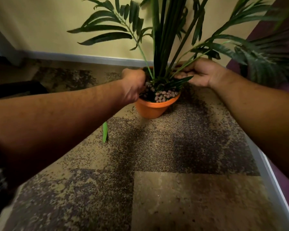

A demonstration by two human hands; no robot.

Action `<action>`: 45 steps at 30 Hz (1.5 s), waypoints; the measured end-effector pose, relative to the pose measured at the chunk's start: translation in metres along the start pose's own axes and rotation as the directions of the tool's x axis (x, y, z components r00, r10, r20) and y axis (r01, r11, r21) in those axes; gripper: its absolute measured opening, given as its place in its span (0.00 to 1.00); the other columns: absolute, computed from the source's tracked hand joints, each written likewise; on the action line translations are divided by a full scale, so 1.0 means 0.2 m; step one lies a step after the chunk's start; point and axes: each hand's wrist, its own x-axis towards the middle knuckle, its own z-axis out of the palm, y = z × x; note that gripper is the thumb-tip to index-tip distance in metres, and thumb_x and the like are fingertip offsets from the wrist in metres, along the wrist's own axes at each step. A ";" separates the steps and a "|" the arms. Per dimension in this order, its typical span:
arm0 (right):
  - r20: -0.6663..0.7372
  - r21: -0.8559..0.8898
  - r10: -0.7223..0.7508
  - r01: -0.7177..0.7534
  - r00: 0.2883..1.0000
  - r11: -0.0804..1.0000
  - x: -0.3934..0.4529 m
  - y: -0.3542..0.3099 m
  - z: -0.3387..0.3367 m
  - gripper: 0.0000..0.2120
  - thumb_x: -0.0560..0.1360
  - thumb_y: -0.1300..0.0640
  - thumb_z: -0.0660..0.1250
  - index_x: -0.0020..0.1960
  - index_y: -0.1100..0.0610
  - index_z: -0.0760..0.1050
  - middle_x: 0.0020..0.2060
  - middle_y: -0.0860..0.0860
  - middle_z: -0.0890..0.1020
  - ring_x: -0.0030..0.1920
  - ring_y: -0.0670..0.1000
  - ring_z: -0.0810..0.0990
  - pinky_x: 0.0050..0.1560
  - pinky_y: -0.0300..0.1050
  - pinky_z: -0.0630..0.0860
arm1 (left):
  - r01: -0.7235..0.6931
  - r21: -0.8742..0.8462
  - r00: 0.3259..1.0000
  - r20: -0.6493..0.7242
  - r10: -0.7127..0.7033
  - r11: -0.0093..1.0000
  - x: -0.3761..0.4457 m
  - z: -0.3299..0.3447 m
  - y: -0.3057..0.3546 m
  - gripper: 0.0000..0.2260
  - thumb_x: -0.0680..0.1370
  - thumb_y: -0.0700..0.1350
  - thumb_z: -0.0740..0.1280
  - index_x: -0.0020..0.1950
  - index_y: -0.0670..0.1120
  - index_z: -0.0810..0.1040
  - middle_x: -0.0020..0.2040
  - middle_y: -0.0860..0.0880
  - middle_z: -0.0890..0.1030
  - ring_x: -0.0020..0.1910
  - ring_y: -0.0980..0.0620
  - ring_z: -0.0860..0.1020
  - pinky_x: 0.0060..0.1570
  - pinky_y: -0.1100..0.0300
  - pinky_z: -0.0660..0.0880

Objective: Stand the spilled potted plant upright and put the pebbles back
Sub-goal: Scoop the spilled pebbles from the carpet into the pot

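**Pot upright, both hands at the rim**

The orange pot (154, 108) stands upright on the mottled carpet (173, 180) near the wall, pebbles (163, 95) heaped inside around the plant (163, 47) stems. The left hand (133, 85) curls over the rim; what it holds I cannot tell. The right hand (202, 73) loosely pinches low leaves.

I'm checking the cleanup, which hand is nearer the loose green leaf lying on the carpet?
Left. The left hand is at the orange pot's left rim, above the leaf; the right hand is across the pot, farther away.
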 end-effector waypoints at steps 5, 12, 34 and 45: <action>-0.067 0.077 -0.089 0.094 0.994 0.993 0.02 0.02 -0.05 0.23 0.81 0.75 0.49 0.73 0.69 0.70 0.70 0.65 0.76 0.68 0.60 0.79 0.59 0.50 0.82 | -0.032 0.065 0.999 0.009 0.032 0.997 -0.01 -0.03 -0.01 0.13 0.78 0.43 0.70 0.60 0.39 0.81 0.53 0.43 0.85 0.54 0.46 0.84 0.58 0.51 0.81; -0.179 -0.019 -0.219 0.219 0.959 0.975 -0.10 0.13 -0.22 0.17 0.82 0.73 0.54 0.64 0.67 0.76 0.61 0.60 0.81 0.64 0.55 0.82 0.47 0.41 0.85 | -0.202 0.093 0.973 -0.099 0.211 0.975 -0.05 -0.16 -0.10 0.10 0.82 0.38 0.62 0.44 0.47 0.80 0.40 0.49 0.84 0.41 0.52 0.83 0.43 0.60 0.81; -0.270 -0.939 -0.513 -0.342 0.815 -0.049 -0.02 0.91 -1.24 0.41 0.81 0.31 0.50 0.83 0.56 0.49 0.84 0.58 0.48 0.83 0.60 0.43 0.81 0.61 0.42 | -0.457 0.882 0.871 0.419 0.255 0.111 -0.47 -0.66 -1.35 0.38 0.78 0.66 0.51 0.84 0.47 0.51 0.84 0.49 0.45 0.82 0.50 0.40 0.80 0.49 0.45; -0.355 -0.927 -0.504 -0.366 0.787 0.081 0.26 0.65 -1.33 0.48 0.77 0.26 0.49 0.84 0.57 0.42 0.83 0.56 0.42 0.83 0.58 0.39 0.80 0.63 0.39 | -0.507 0.861 0.818 0.496 0.292 -0.041 -0.11 -0.49 -1.28 0.37 0.80 0.66 0.48 0.84 0.47 0.48 0.84 0.50 0.44 0.82 0.52 0.40 0.80 0.50 0.45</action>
